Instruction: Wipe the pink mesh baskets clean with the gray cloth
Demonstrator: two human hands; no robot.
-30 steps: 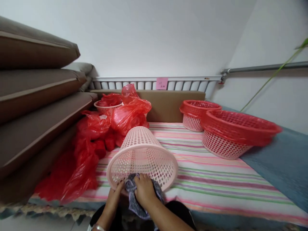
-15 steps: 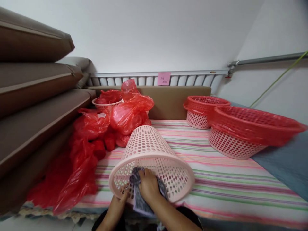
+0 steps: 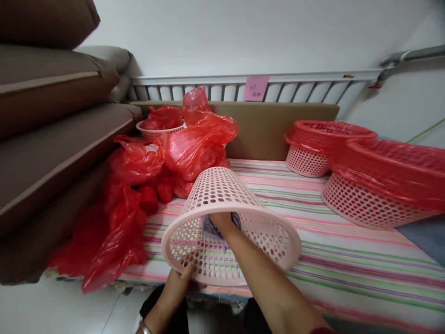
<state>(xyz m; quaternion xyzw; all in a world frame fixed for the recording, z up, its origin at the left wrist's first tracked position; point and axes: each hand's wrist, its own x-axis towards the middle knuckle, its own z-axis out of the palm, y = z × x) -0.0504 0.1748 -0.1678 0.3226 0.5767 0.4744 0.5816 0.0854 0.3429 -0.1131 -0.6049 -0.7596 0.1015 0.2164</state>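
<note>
A pale pink perforated plastic basket (image 3: 225, 208) lies on its side, its wide mouth facing me. My left hand (image 3: 181, 278) grips its lower left rim, thumb on the inner side. Deep inside the basket is my right hand (image 3: 221, 219), on a grey-purple cloth (image 3: 210, 227). The basket's upper rim and wall partly hide this hand, but the cloth is bunched around its fingers against the inner wall. My right forearm passes through the mouth.
Red plastic bags (image 3: 194, 144) are heaped at the left, with another pink basket (image 3: 156, 132) behind them. Two baskets lined with red bags, one near (image 3: 368, 204) and one farther back (image 3: 306, 161), stand at right. Brown cushions (image 3: 52, 139) are stacked at far left. Striped cloth (image 3: 313, 241) covers the surface.
My right hand has pushed the cloth from the basket's mouth deeper inside. My left hand stays at the lower left rim. The camera view has shifted.
</note>
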